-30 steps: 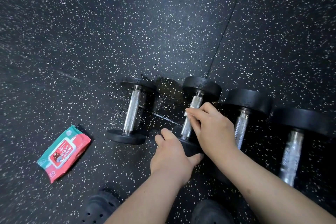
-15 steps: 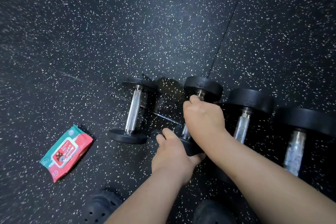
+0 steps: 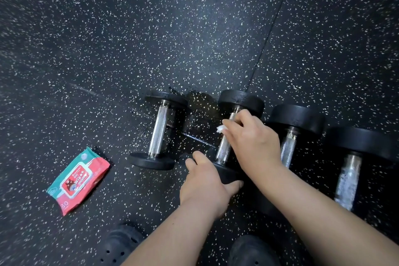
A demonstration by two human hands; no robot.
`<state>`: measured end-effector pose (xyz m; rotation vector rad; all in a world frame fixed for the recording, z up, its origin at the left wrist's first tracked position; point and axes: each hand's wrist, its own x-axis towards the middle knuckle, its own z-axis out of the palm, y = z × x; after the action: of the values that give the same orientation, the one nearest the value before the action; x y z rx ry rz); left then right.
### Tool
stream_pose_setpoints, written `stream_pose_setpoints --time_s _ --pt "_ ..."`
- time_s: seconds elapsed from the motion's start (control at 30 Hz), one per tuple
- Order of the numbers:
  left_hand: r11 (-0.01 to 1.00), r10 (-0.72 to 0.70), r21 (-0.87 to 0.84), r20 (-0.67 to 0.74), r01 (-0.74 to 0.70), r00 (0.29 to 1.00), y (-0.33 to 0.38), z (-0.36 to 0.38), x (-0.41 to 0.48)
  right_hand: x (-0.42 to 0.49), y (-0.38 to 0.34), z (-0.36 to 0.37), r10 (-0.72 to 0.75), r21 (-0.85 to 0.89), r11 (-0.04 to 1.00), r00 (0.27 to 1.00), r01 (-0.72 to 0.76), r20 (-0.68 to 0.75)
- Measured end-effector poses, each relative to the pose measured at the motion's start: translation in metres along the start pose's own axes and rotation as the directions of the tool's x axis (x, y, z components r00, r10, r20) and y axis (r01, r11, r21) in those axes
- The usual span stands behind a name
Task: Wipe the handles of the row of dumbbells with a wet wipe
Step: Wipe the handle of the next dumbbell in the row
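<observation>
Partly hidden: second dumbbell (image 3: pixel 240 99), its near head under the left hand (image 3: pixel 205 183), the upper part of its handle (image 3: pixel 222 153) under the right hand (image 3: pixel 254 140).
Wet wipe (image 3: pixel 221 129): only a white scrap shows past the right fingertips.
Third dumbbell (image 3: pixel 295 121): near head behind the right forearm.
Fourth dumbbell (image 3: pixel 347 179): handle blurred, near end cut off by that arm.
Left hand: fingers and thumb curled round the near head.
Right hand: fingers bent, pinching the wipe onto the handle.
Pose: both forearms enter from the bottom edge, backs of the hands up.
Row lies on the speckled floor (image 3: pixel 151 39), first dumbbell (image 3: pixel 158 134) leftmost and in full view.
</observation>
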<state>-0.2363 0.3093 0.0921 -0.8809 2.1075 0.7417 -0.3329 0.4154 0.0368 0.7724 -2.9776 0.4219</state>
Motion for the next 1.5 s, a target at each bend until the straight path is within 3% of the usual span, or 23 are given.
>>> stream_pose_setpoints --time_s 0.07,0.23,0.43,0.6,0.8,1.1,1.33,1.43,1.5 --pt "1.000 0.004 0.002 -0.001 -0.004 1.000 0.000 0.000 0.000 -0.005 0.001 -0.001 0.023 0.067 0.998 1.000 -0.022 -0.008" --pt "1.000 0.013 -0.008 0.010 -0.013 1.000 0.001 -0.002 -0.001 -0.021 -0.003 -0.002 0.018 0.179 0.983 0.992 -0.040 0.122" --pt "1.000 0.007 0.018 0.001 -0.007 1.000 0.001 -0.003 -0.003 -0.005 0.016 0.001 0.073 0.176 0.982 0.996 -0.065 -0.041" --pt "1.000 0.003 0.021 -0.002 -0.003 1.000 0.000 -0.001 -0.001 -0.029 0.010 0.007 0.010 0.257 0.966 0.999 0.000 -0.038" --pt "1.000 -0.002 0.026 -0.017 0.003 1.000 0.000 0.001 0.000 -0.017 0.016 0.004 0.147 0.357 0.926 0.989 -0.126 -0.034" --pt "1.000 0.009 0.011 -0.019 -0.008 1.000 -0.002 0.001 0.003 -0.027 0.005 0.000 0.256 0.547 0.792 0.961 -0.270 0.104" --pt "1.000 0.001 0.026 -0.029 0.000 1.000 -0.001 0.002 0.003 -0.019 0.008 0.000 0.410 0.531 0.739 0.903 -0.413 0.132" --pt "1.000 -0.002 0.025 -0.029 0.003 1.000 -0.002 0.002 0.004 -0.025 0.003 0.002 0.504 0.569 0.620 0.830 -0.540 0.239" --pt "1.000 -0.001 0.022 -0.034 0.002 0.999 -0.002 0.002 0.003 -0.021 0.004 0.008 0.584 0.636 0.455 0.748 -0.623 0.314"
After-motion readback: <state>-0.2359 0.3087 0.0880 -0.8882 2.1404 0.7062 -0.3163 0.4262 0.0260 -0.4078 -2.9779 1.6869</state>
